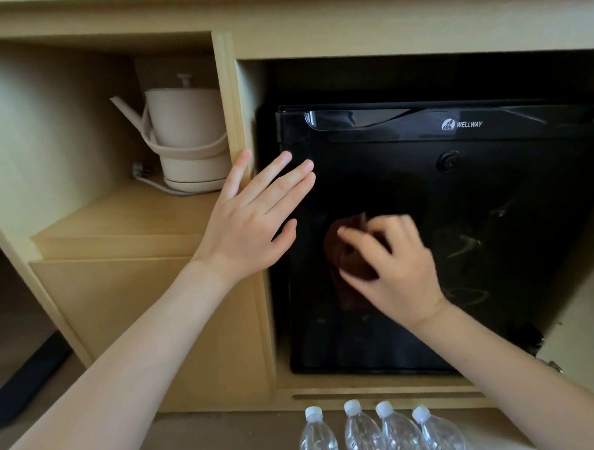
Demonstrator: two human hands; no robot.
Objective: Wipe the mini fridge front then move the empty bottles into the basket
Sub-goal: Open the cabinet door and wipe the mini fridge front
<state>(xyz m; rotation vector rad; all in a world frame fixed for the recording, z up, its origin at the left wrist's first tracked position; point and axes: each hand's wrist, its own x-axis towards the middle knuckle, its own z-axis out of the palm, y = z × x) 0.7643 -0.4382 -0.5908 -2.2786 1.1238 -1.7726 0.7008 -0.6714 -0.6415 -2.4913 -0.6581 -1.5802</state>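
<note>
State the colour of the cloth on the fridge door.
The cloth is dark reddish-brown, seen best in the head view.

Head view, close, facing forward-down at mini fridge (424, 237) front.

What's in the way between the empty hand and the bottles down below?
Nothing visible. The left hand is open by the fridge door, and the four bottles stand below with only open air between. The right hand grips the brown cloth.

Soft even light, wide-angle bending at edges, right hand (396, 265) motion-blurred.
</note>
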